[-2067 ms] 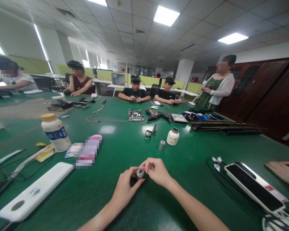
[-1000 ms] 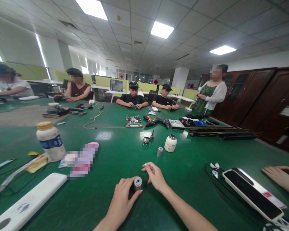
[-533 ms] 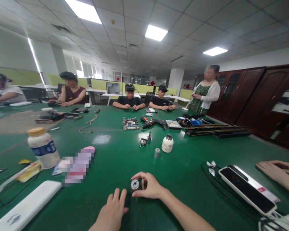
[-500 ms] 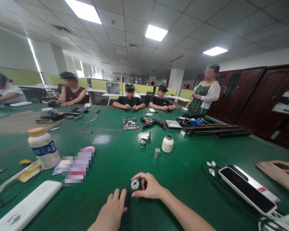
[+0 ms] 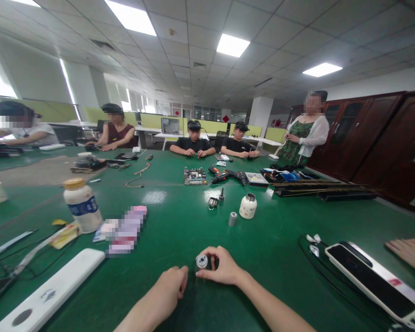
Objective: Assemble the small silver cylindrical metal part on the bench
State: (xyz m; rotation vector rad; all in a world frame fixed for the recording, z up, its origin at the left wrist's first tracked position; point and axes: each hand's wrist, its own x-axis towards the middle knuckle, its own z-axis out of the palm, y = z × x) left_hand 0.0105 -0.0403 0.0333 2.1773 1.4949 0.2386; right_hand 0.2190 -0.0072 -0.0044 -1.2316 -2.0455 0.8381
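My right hand (image 5: 220, 269) pinches a small silver cylinder (image 5: 202, 262) between thumb and fingers, just above the green table (image 5: 269, 240). My left hand (image 5: 169, 290) rests on the table just left of it, fingers curled in, holding nothing that I can see. A second small silver cylinder (image 5: 233, 219) stands farther out, beside a white jar (image 5: 248, 206) with a metal rim.
A white bottle (image 5: 82, 204) and a long white device (image 5: 48, 295) lie at the left. A phone (image 5: 370, 280) with cables lies at the right, near another person's hand (image 5: 408, 252). A circuit board (image 5: 194, 175), drills and tools sit mid-table. Several people sit around it.
The cylinder passed from my left hand to my right, which now pinches it alone. My left hand let go and curled its fingers on the table.
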